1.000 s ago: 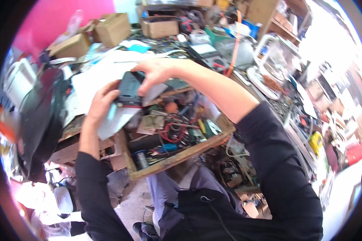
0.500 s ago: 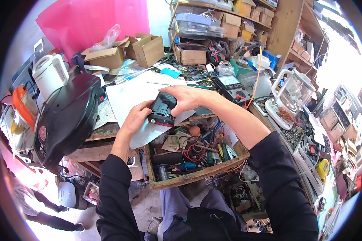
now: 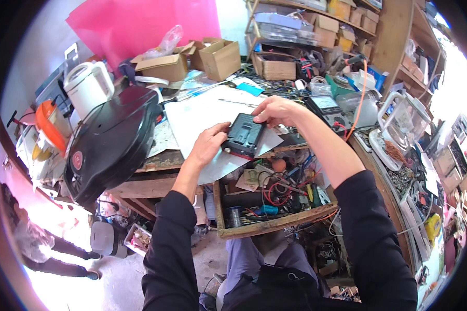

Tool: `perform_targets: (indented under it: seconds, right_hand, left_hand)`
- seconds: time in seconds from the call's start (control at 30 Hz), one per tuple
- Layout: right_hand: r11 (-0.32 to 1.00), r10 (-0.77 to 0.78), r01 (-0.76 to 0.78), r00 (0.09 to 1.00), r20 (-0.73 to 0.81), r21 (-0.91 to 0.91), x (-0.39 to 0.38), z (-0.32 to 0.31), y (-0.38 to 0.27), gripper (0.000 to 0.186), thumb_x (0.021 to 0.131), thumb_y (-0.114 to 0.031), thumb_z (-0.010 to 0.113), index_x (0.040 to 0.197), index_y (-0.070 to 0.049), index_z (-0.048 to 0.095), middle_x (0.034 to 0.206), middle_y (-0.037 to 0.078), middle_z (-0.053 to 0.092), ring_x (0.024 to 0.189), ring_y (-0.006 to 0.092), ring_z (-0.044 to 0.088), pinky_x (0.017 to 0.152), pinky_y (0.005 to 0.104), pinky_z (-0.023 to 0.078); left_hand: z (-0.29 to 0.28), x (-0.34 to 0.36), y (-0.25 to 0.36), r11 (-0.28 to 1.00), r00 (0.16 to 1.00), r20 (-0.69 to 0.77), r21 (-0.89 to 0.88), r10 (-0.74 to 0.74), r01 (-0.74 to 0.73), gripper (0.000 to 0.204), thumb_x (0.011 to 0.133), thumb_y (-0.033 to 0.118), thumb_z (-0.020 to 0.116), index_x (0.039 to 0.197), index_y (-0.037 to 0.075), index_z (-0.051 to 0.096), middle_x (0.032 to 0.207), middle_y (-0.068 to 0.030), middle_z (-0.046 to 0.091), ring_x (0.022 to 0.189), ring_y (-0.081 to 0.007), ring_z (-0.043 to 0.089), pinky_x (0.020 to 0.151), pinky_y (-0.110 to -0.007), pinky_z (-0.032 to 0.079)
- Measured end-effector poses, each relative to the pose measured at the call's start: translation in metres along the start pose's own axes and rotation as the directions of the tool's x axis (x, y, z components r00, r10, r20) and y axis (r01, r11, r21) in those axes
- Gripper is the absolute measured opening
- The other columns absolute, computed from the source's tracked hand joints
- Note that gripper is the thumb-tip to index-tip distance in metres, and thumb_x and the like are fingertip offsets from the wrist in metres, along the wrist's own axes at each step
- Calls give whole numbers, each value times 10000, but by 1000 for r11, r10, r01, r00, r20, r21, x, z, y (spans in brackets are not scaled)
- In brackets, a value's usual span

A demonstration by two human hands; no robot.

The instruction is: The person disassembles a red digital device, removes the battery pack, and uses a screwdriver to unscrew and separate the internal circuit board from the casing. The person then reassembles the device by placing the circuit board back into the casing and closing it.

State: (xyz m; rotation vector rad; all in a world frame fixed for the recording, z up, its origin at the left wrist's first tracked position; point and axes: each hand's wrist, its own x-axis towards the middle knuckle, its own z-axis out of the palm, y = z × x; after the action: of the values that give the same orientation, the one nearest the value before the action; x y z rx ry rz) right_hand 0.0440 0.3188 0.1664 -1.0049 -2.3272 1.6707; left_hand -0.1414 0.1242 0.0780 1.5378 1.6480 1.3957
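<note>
The bench (image 3: pixel 155 161) ran across the middle of the view, cluttered from end to end. A black domed appliance (image 3: pixel 111 142) lay on its left part, with a white kettle (image 3: pixel 88 88) behind it and open cardboard boxes (image 3: pixel 220 57) further back against a pink sheet (image 3: pixel 140 23). Wooden shelves (image 3: pixel 394 31) stood at the rear right, loaded with more boxes. A large white sheet of paper (image 3: pixel 202 116) covered the centre of the bench. Below the bench edge, an open wooden drawer (image 3: pixel 275 224) held coiled red wire, spools and small tools. A grey multimeter (image 3: pixel 324 106) lay to the right of the paper, near an orange cable (image 3: pixel 360 93).

The small black device (image 3: pixel 245 136) rested on the paper at the front edge of the bench, tilted, with a red strip along its near edge. The left hand (image 3: pixel 208 145) gripped the left side of the device, fingers curled against its edge. The right hand (image 3: pixel 276 110) was placed on the upper right corner of the device, fingertips bent down and touching it. Both grips were closed on the device.
</note>
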Motion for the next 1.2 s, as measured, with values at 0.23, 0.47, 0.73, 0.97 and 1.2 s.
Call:
perform_targets:
  seconds: [0.23,0.47,0.73,0.97,1.2]
  right_hand:
    - [994,44,-51,996,73,97,23,-9,13,175,950,-117,767,1109,-46,747,902,18,693,717,137,626,638,323,567]
    - [988,-17,6,997,-71,-153,0,-1,1,181,924,-115,765,1017,30,712,850,68,656,678,173,620,542,326,541]
    - [987,-68,62,997,-34,-147,-3,-2,9,194,960,-149,725,943,42,689,799,94,643,674,171,622,511,339,523]
    - [953,-230,218,973,-33,-211,-18,-11,25,575,897,-284,798,1352,32,647,1130,158,718,910,207,703,786,374,593]
    - [463,-410,604,795,448,-648,-18,7,-5,1037,610,-251,958,1504,-6,495,1485,210,559,1389,356,522,1185,419,412]
  left_hand:
    - [1,0,-6,999,999,-48,-28,26,-27,549,929,163,529,1430,-52,597,1330,-221,700,1240,-275,659,1087,-344,471]
    - [8,-16,24,972,995,-93,235,44,-21,931,819,554,781,1501,-23,521,1321,-271,681,1216,-375,660,1068,-415,487]
    - [17,-26,37,794,984,-64,600,168,-96,1159,655,520,871,1554,-36,396,1253,-251,632,1143,-395,594,1063,-466,435]
    - [20,-22,29,853,977,-55,500,206,-152,1123,663,436,848,1558,-51,375,1260,-276,613,1166,-427,595,1068,-470,463]
    - [14,-19,31,868,986,-34,480,163,-127,1186,632,432,858,1587,-42,339,1297,-275,621,1211,-431,593,1093,-464,455]
